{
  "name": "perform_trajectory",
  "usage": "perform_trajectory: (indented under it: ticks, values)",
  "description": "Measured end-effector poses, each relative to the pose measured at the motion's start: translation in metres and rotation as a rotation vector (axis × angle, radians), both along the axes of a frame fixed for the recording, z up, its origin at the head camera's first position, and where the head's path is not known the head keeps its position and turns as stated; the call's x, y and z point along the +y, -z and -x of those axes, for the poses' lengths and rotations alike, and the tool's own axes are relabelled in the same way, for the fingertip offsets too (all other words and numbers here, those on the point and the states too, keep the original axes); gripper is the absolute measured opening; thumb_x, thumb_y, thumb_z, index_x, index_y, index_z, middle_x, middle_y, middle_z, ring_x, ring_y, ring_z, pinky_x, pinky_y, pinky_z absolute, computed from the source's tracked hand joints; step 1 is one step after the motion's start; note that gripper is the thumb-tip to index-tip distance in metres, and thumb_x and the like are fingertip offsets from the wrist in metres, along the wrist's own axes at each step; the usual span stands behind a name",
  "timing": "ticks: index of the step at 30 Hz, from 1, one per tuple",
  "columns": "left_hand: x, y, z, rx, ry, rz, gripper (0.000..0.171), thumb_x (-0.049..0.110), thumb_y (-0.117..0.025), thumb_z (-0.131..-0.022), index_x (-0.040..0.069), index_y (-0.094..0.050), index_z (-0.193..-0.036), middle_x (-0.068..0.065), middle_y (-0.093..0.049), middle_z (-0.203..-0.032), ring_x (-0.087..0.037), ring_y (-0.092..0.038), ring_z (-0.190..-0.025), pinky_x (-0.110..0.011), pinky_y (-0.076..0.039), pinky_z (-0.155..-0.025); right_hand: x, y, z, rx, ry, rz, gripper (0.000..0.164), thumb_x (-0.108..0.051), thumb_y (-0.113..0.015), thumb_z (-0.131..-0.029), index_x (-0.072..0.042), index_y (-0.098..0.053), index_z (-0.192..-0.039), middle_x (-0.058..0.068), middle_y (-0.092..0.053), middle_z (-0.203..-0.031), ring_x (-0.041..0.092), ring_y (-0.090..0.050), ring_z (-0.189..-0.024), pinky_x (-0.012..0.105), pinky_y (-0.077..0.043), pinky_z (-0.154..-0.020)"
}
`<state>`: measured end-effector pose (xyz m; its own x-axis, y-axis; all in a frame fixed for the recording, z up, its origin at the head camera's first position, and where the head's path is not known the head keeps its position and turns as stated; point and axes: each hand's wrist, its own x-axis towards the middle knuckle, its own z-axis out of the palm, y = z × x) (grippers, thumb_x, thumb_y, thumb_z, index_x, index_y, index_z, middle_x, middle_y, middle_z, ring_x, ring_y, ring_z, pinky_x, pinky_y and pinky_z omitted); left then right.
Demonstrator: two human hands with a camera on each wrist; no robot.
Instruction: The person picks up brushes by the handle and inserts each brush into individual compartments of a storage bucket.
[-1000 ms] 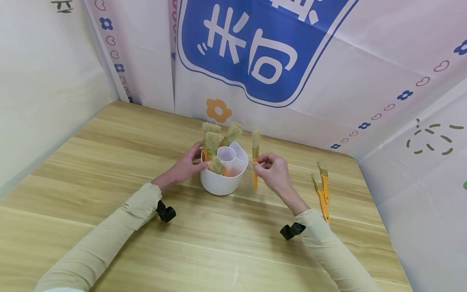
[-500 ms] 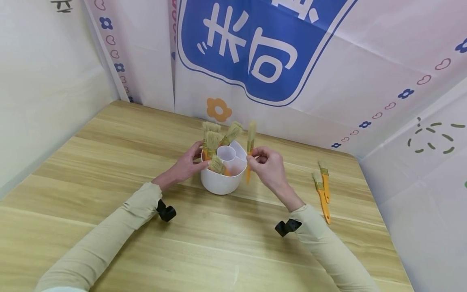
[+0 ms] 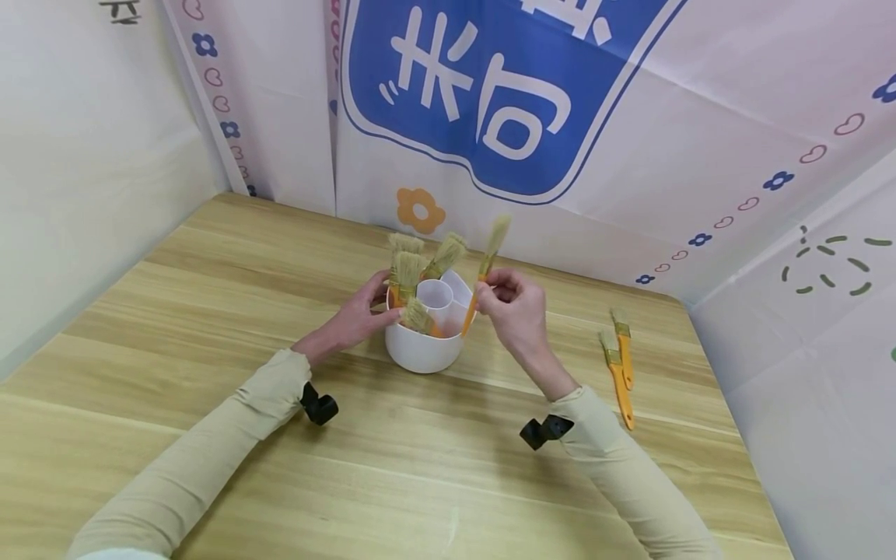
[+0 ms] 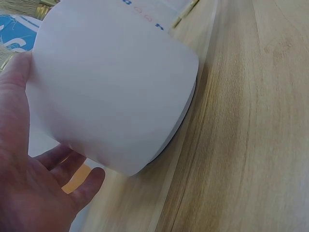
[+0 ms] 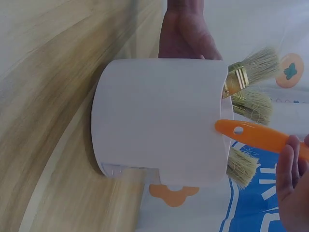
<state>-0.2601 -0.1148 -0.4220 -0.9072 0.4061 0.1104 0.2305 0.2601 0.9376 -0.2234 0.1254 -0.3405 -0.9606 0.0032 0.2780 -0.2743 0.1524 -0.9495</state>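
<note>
A white round organizer (image 3: 420, 351) with divided compartments stands on the wooden table. My left hand (image 3: 355, 320) holds its left side, the thumb near the rim and the fingers behind, as the left wrist view shows. Several paintbrushes with pale bristles stand in it, among them a wide brush (image 3: 409, 272) and a tilted brush (image 3: 448, 253). My right hand (image 3: 518, 311) pinches another paintbrush (image 3: 484, 268) by its orange handle, bristles up. In the right wrist view, the handle's holed end (image 5: 227, 126) overlaps the organizer's rim.
Two more orange-handled paintbrushes lie at the table's right, a longer one (image 3: 619, 389) and a shorter one (image 3: 623, 350). A printed white backdrop (image 3: 616, 225) rises behind the table (image 3: 392, 482), and pale walls flank both sides.
My right hand has moved left and up with the paintbrush, bringing its handle end to the organizer's right rim. The brush now leans, bristles rightward. My left hand and the organizer have stayed put.
</note>
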Motion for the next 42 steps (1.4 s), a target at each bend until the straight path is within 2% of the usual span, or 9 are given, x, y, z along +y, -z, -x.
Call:
perform_trajectory:
  ticks: [8, 14, 17, 22, 25, 32, 37, 42]
  values:
    - [0.0, 0.001, 0.0, 0.0, -0.002, 0.005, 0.067, 0.016, -0.056, -0.093, 0.009, -0.018, -0.147, -0.027, -0.036, -0.142, -0.04, -0.037, -0.132, -0.055, -0.033, -0.108, -0.002, 0.001, 0.001, 0.032, 0.011, 0.073, 0.007, 0.003, -0.061, -0.081, 0.006, -0.058, -0.086, -0.009, -0.062, -0.063, 0.003, -0.059, -0.052, 0.018, -0.054, -0.055]
    - [-0.001, 0.004, 0.001, -0.001, -0.005, 0.008, 0.068, 0.018, -0.056, -0.093, 0.01, -0.017, -0.148, -0.026, -0.036, -0.143, -0.04, -0.036, -0.133, -0.056, -0.034, -0.108, -0.008, 0.008, 0.0, 0.067, -0.003, 0.033, 0.008, 0.003, -0.061, -0.08, 0.007, -0.058, -0.085, -0.007, -0.061, -0.063, 0.002, -0.059, -0.053, 0.017, -0.052, -0.052]
    - [-0.001, 0.004, 0.001, -0.002, -0.003, 0.012, 0.068, 0.018, -0.056, -0.093, 0.011, -0.017, -0.148, -0.026, -0.035, -0.143, -0.04, -0.036, -0.133, -0.056, -0.034, -0.108, -0.011, 0.016, -0.002, 0.067, -0.012, 0.008, 0.012, 0.003, -0.062, -0.08, 0.008, -0.057, -0.09, 0.001, -0.062, -0.069, 0.001, -0.059, -0.055, 0.015, -0.05, -0.053]
    - [-0.001, 0.005, 0.001, 0.001, 0.0, 0.005, 0.067, 0.017, -0.056, -0.093, 0.011, -0.018, -0.148, -0.026, -0.036, -0.143, -0.04, -0.036, -0.133, -0.056, -0.034, -0.108, -0.013, 0.028, -0.003, 0.052, -0.011, -0.031, 0.027, 0.005, -0.063, -0.078, 0.007, -0.054, -0.104, 0.021, -0.064, -0.087, -0.001, -0.059, -0.064, 0.013, -0.048, -0.058]
    - [-0.001, 0.005, 0.001, -0.001, 0.0, -0.005, 0.067, 0.016, -0.056, -0.093, 0.01, -0.018, -0.148, -0.026, -0.036, -0.142, -0.04, -0.036, -0.133, -0.056, -0.034, -0.108, -0.014, 0.034, -0.003, 0.061, 0.014, -0.103, 0.033, 0.002, -0.064, -0.078, 0.005, -0.053, -0.109, 0.025, -0.066, -0.089, 0.0, -0.057, -0.065, 0.012, -0.046, -0.058]
    - [-0.001, 0.005, 0.002, 0.001, 0.004, -0.009, 0.067, 0.017, -0.056, -0.093, 0.011, -0.017, -0.148, -0.026, -0.035, -0.143, -0.04, -0.036, -0.133, -0.056, -0.033, -0.108, -0.015, 0.043, -0.004, 0.127, 0.091, -0.282, 0.032, -0.003, -0.066, -0.075, 0.004, -0.056, -0.105, 0.018, -0.07, -0.085, 0.014, -0.057, -0.073, 0.017, -0.041, -0.062]
    - [-0.001, 0.005, 0.003, 0.0, 0.0, -0.006, 0.067, 0.017, -0.056, -0.093, 0.011, -0.018, -0.148, -0.026, -0.035, -0.144, -0.041, -0.036, -0.133, -0.056, -0.033, -0.108, -0.018, 0.044, -0.006, 0.132, 0.104, -0.303, 0.033, -0.004, -0.065, -0.075, 0.003, -0.056, -0.106, 0.017, -0.069, -0.088, 0.023, -0.059, -0.082, 0.026, -0.045, -0.075]
    - [-0.001, 0.005, 0.003, -0.001, -0.004, 0.002, 0.068, 0.018, -0.057, -0.093, 0.012, -0.017, -0.148, -0.026, -0.035, -0.144, -0.04, -0.036, -0.133, -0.056, -0.033, -0.108, -0.022, 0.044, -0.008, 0.154, 0.13, -0.313, 0.039, -0.004, -0.065, -0.075, 0.002, -0.051, -0.111, 0.018, -0.067, -0.09, 0.027, -0.058, -0.083, 0.036, -0.046, -0.076]
